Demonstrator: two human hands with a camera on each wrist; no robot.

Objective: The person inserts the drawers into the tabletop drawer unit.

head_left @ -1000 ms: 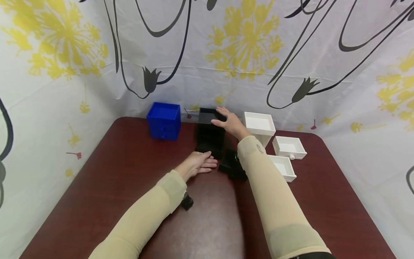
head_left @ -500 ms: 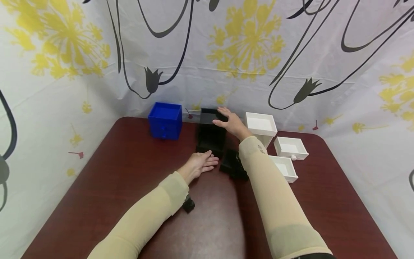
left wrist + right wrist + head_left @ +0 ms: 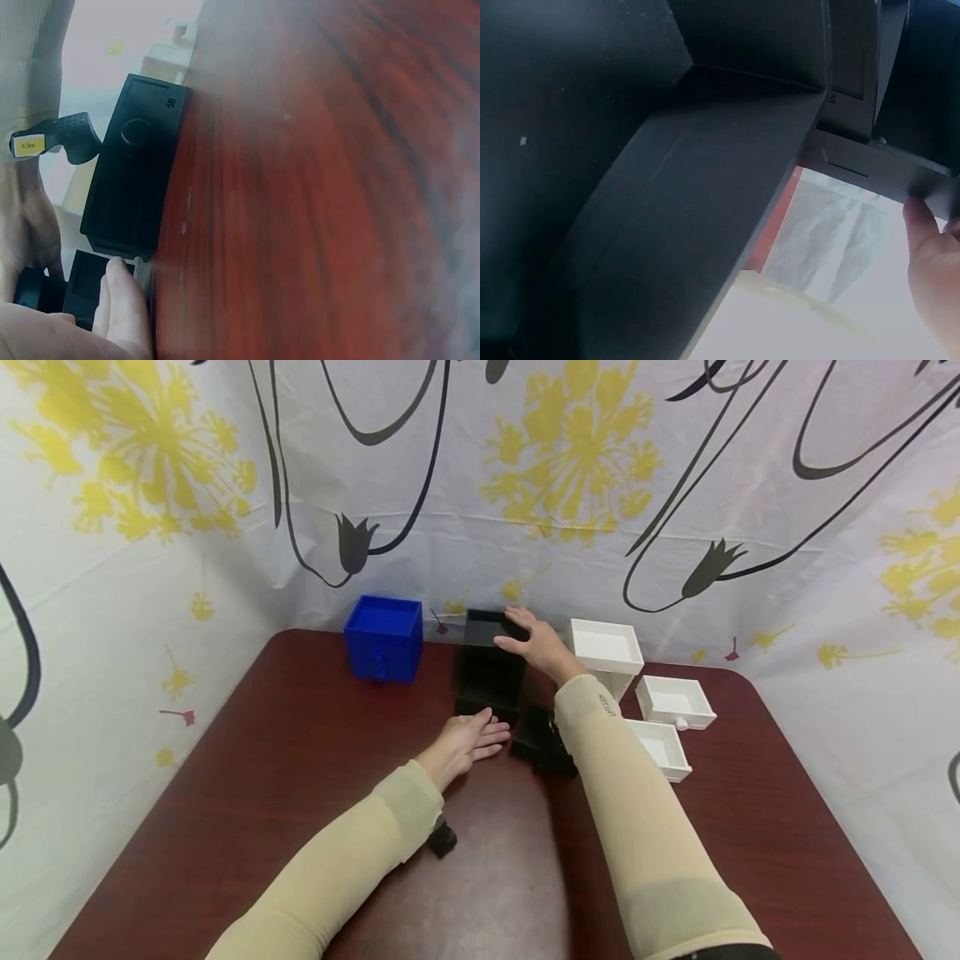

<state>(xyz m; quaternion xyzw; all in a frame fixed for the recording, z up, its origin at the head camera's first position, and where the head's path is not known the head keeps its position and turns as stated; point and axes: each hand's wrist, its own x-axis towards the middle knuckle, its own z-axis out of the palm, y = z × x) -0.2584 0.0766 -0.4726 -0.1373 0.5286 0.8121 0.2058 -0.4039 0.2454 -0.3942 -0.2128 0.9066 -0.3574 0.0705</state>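
A black box (image 3: 491, 635) stands at the back middle of the table, its front opening dark. My right hand (image 3: 542, 646) holds its upper right side; in the right wrist view the thumb (image 3: 921, 217) presses against an edge of the black frame. Low at the box's front is my left hand (image 3: 465, 742), fingers straight and close to the lower front edge. Contact there is hard to tell. Just right of the left hand lies a loose black drawer (image 3: 534, 735), partly behind the right sleeve. The left wrist view shows a round knob (image 3: 136, 133) on this drawer.
A blue box (image 3: 384, 639) with a small knob stands at the back left. Right of the black box are a white box (image 3: 606, 647) and two loose white drawers, one behind (image 3: 675, 700) and one nearer (image 3: 658, 747). A patterned cloth (image 3: 450, 485) hangs behind the table.
The left hand has shifted very slightly to the right along the front of the black box. The right hand keeps its place, and the boxes and drawers look unmoved.
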